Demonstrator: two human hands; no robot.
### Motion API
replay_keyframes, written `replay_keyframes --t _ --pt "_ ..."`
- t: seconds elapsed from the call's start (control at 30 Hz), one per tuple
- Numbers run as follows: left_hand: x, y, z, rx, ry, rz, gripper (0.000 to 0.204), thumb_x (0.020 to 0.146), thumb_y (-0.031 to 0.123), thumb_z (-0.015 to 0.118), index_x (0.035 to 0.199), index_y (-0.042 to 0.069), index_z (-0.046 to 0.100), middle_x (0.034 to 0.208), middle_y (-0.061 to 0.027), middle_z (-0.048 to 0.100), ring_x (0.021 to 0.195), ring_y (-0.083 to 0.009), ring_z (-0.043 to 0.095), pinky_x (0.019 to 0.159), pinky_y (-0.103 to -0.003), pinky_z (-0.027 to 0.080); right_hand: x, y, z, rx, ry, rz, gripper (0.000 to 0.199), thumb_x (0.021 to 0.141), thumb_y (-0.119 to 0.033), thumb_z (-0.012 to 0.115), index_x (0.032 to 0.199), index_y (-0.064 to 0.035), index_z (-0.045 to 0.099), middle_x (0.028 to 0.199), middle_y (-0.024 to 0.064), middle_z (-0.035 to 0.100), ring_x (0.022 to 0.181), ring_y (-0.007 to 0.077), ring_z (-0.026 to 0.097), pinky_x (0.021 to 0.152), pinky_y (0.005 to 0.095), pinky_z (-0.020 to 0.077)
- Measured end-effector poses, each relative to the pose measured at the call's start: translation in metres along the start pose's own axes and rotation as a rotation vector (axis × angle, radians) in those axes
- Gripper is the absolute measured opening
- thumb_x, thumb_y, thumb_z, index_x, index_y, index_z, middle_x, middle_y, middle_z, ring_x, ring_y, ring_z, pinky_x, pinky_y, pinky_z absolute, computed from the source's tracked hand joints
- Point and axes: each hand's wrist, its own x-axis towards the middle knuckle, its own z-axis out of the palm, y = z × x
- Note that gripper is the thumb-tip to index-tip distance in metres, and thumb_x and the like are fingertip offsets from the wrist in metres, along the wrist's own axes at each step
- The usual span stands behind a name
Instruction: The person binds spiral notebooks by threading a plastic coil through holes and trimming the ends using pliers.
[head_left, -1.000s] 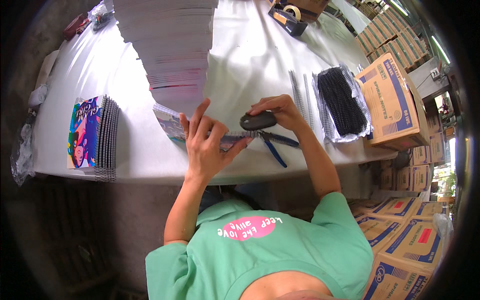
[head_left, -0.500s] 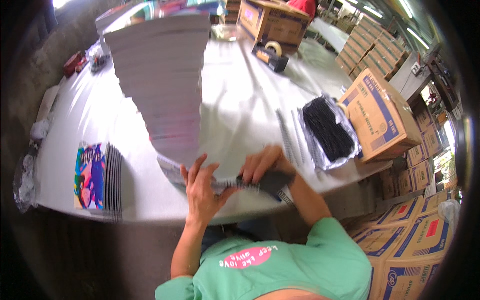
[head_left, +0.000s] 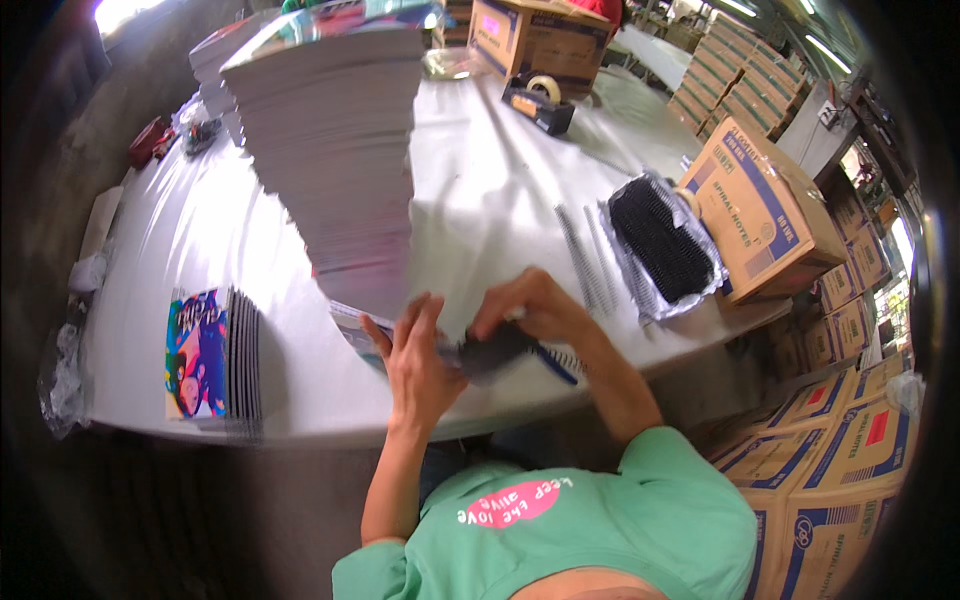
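Observation:
My left hand [head_left: 415, 360] is at the near end of a tall stack of paper blocks [head_left: 340, 150], its fingers stretched out and apart over a thin notebook-like block [head_left: 352, 322] at the stack's foot. Close by on the right, my right hand [head_left: 532, 305] is bent with its fingers pinched together at a dark piece [head_left: 492, 352], too smeared by motion to name. This dark piece reaches toward my left thumb, which is mostly hidden. Beside my right wrist lie a dark blue stick-like thing [head_left: 557, 366] and a short length of black wire binding.
A small pile of colourful notebooks [head_left: 200, 350] lies at the left. Toward the right are loose binding wires [head_left: 585, 260], a plastic-lined tray of black binding wires [head_left: 660, 240] and a carton [head_left: 760, 215]. Farther back stand a tape dispenser [head_left: 540, 103] and another carton [head_left: 535, 45].
My right hand has lifted slightly and the dark piece has swung left, toward my left hand. The left hand's fingers have drawn closer together. The whole view has shifted a little.

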Motion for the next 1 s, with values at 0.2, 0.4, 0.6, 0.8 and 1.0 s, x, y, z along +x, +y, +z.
replay_keyframes --t 0.2,0.4,0.6,0.8,1.0 --pt "0.016 -0.024 -0.021 0.175 0.013 -0.018 0.055 0.044 0.057 0.08 0.067 0.011 0.06 0.089 -0.0049 0.051 0.108 -0.029 0.044 0.096 -0.066 0.02 -0.005 0.001 0.0 0.084 0.163 0.119 0.027 0.061 0.01 0.063 0.086 0.0039 0.069 0.085 0.0141 0.068 0.082 0.0199 0.066 0.075 0.0274 0.0507" --pt "0.024 -0.02 -0.02 0.144 0.07 0.087 0.055 0.039 0.049 0.083 0.065 0.007 0.058 0.086 -0.007 0.047 0.1 -0.027 0.044 0.083 -0.047 0.031 0.001 0.009 0.001 0.391 0.06 -0.141 0.016 0.072 0.003 0.06 0.084 0.0051 0.069 0.083 0.0181 0.068 0.079 0.0214 0.066 0.073 0.03 0.0517" --pt "0.022 -0.022 -0.017 0.145 0.116 0.096 0.054 0.041 0.049 0.083 0.065 0.007 0.059 0.094 -0.0069 0.045 0.102 -0.0292 0.044 0.086 -0.05 0.03 0.006 0.012 -0.007 0.402 0.133 -0.111 0.028 0.073 -0.022 0.068 0.079 0.0054 0.07 0.076 0.0214 0.067 0.071 0.0257 0.065 0.075 0.0361 0.0512" --pt "0.007 -0.026 -0.014 0.063 0.209 0.146 0.059 0.044 0.057 0.08 0.062 0.009 0.051 0.095 -0.0087 0.042 0.104 -0.0332 0.043 0.088 -0.053 0.03 0.004 0.009 -0.004 0.293 0.084 -0.059 0.024 0.077 -0.017 0.062 0.082 0.0054 0.069 0.078 0.0185 0.067 0.075 0.0257 0.066 0.074 0.034 0.051" --pt "0.002 -0.028 -0.021 0.109 0.199 0.149 0.064 0.046 0.064 0.075 0.071 0.008 0.058 0.105 -0.0138 0.043 0.113 -0.0387 0.037 0.094 -0.052 0.03 0.014 0.012 0.001 -0.004 0.033 0.061 0.035 0.079 -0.028 0.062 0.083 0.0054 0.069 0.081 0.0166 0.068 0.074 0.0242 0.065 0.072 0.0313 0.0508"
